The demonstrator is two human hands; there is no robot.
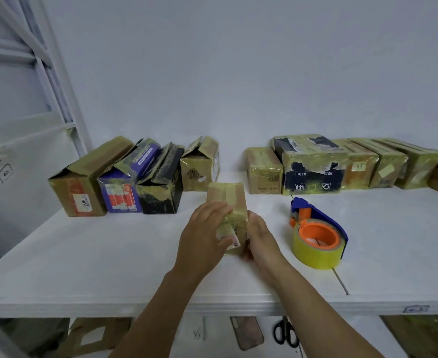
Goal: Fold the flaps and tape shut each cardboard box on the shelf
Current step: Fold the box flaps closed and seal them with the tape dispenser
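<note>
Cardboard box, small, brown, wrapped in yellowish tape: stands on the white shelf board, clasped between both hands, flaps folded down on top

Left hand: fingers laid over the box's top front edge and thumb across its near face, pressing there. Right hand: flat against the box's right side. Together they squeeze the box from two sides

Handling, as a judgement: light and small enough for one hand, stiff at the corners, but the walls look soft and creased, and the glossy tape skin may be slippery. Best held by opposite side walls near the bottom, leaving the top seam free for taping

Beyond the left hand and further left, a row of open-flapped boxes:
- brown box with red-and-white label, lettering too blurred to read
- purple-blue printed box, text illegible
- black box
- small brown box, flaps half raised

Beyond the right hand, a row of closed, taped boxes: plain brown box, then a dark navy box reading "WITH" and "SIGN", with up-arrow and recycling symbols; more taped boxes follow rightward

Just right of the right hand: blue-and-orange tape dispenser with yellow roll, lying on the shelf, untouched
</note>
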